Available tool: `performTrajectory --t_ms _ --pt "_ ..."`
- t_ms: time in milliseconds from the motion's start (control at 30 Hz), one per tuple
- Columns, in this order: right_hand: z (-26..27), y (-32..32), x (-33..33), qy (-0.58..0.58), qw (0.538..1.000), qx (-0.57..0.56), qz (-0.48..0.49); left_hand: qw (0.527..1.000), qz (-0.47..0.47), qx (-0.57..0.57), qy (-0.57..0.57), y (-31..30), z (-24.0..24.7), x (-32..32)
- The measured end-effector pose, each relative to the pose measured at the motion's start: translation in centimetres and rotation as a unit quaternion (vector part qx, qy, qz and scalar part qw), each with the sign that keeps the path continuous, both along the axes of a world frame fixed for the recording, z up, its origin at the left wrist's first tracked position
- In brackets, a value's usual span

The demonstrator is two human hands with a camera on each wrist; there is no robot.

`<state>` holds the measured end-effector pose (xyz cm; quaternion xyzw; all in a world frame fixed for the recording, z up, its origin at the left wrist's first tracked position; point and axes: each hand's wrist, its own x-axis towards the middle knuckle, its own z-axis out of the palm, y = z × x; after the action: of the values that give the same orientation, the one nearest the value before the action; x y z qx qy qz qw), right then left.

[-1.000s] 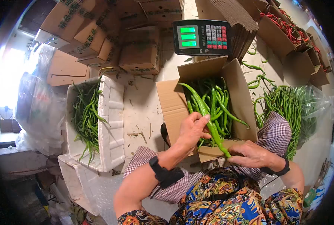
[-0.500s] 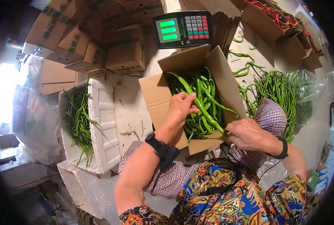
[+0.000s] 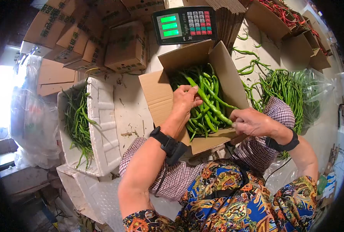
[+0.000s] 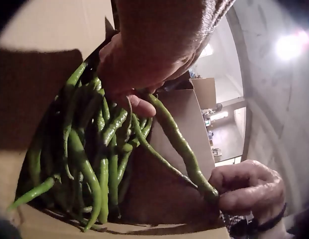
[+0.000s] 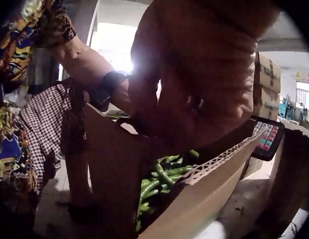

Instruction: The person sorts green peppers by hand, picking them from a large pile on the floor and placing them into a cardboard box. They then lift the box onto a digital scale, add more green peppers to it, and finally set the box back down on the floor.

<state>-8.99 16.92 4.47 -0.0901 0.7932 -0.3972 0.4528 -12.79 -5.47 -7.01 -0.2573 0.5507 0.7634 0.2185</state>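
A long green chili pepper lies slantwise between both hands, over a cardboard box heaped with more green chilies. My left hand pinches it near its upper end, thumb on top. At the pepper's lower end, by the box's near right corner, the fingers of my right hand hold the tip. The left wrist view shows the same pepper running down to the right hand. In the right wrist view the back-lit right hand hides the held pepper.
Behind the box stands a scale display with lit green screens. A white foam box of green chilies is at left, a pile of green chilies at right. Closed cartons and red chilies lie farther back.
Both hands have moved farther over the box with the pepper, away from the body. The head view has shifted, so the box and scale appear farther left and higher.
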Motion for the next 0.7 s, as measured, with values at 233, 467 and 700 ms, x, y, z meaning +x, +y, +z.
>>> performTrajectory --t_ms 233,467,700 --pt "-4.2 0.9 1.2 0.244 0.940 0.165 0.170 0.986 -0.082 -0.134 0.055 -0.2 -0.1 0.1" --pt "-4.6 -0.4 0.3 0.240 0.904 0.129 0.329 0.779 -0.247 -0.465 0.341 -1.1 -1.9 1.0" --pt "-6.4 -1.7 -1.3 0.239 0.907 0.116 0.326 0.768 -0.240 -0.486 0.342 -0.8 -0.7 2.3"
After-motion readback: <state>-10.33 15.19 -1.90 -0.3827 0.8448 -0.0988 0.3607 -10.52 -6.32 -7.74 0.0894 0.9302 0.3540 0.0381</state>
